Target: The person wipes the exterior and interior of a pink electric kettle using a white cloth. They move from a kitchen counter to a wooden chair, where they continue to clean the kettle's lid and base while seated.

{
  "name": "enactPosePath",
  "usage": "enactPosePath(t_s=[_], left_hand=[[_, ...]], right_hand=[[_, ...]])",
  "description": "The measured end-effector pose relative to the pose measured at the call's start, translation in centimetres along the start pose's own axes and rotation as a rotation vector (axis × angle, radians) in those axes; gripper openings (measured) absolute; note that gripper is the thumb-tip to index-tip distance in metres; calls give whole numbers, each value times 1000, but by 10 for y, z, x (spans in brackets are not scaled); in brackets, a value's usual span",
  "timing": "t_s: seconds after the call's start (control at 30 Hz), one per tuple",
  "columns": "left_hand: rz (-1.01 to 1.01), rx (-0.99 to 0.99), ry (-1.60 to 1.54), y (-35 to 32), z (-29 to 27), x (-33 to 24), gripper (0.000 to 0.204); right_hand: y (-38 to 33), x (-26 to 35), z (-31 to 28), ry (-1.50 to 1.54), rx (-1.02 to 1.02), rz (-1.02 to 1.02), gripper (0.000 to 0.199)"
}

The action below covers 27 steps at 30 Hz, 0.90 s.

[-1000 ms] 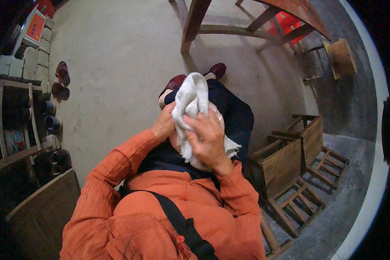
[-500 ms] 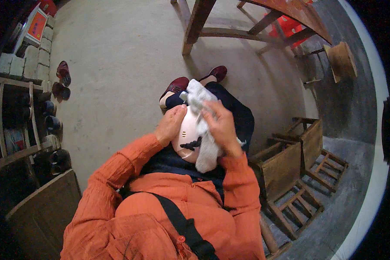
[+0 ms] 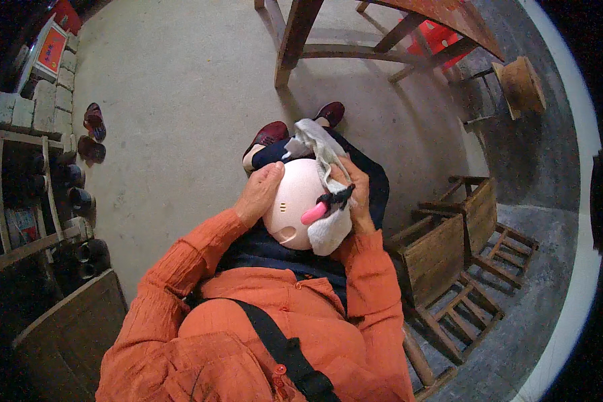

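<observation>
On my lap rests a smooth pale pink helmet [image 3: 295,191] with small vent slots. My left hand [image 3: 262,193] grips its left edge, thumb on top of the shell. A whitish cloth [image 3: 331,231] drapes over the right side of the helmet, its far end reaching toward my knees. Fingers of my right hand [image 3: 356,191] are bent round the cloth at the helmet's right edge; some fingertips are hidden. Across the cloth near that hand lies a black strap [image 3: 342,196] with a bright pink pad [image 3: 314,213].
A wooden table [image 3: 382,52] stands ahead, with a round-topped stool [image 3: 521,87] at far right. Wooden chairs [image 3: 434,258] are close on my right. To the left are a shoe rack [image 3: 47,201], loose dark red shoes [image 3: 92,149] and a wooden board [image 3: 74,335].
My right hand has moved right and nearer, from the top of the helmet to its right edge, with the cloth. The strap has swung right and its pink pad now shows.
</observation>
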<state>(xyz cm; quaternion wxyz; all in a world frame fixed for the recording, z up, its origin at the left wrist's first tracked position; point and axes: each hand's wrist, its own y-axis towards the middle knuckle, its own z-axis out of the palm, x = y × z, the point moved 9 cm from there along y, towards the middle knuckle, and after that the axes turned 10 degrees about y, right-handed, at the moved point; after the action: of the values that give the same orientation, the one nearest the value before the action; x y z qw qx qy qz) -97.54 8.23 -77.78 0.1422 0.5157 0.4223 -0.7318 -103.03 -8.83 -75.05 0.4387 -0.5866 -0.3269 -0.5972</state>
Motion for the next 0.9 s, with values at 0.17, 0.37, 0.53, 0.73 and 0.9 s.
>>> enactPosePath(t_s=[0.17, 0.37, 0.53, 0.73, 0.9], left_hand=[[870, -302, 825, -48, 13, -83, 28], [895, -160, 1117, -59, 63, -90, 35], [921, -124, 986, -51, 54, -78, 43], [962, -249, 850, -51, 45, -76, 19], [991, -216, 913, -44, 50, -77, 16]], right_hand=[[-21, -11, -6, 141, -158, 69, 25], [-11, 3, 0, 147, -97, -60, 23], [-47, 37, 11, -188, -131, -159, 24], [-83, 47, 34, -569, -137, -398, 30], [-9, 31, 8, -410, -50, -279, 28]])
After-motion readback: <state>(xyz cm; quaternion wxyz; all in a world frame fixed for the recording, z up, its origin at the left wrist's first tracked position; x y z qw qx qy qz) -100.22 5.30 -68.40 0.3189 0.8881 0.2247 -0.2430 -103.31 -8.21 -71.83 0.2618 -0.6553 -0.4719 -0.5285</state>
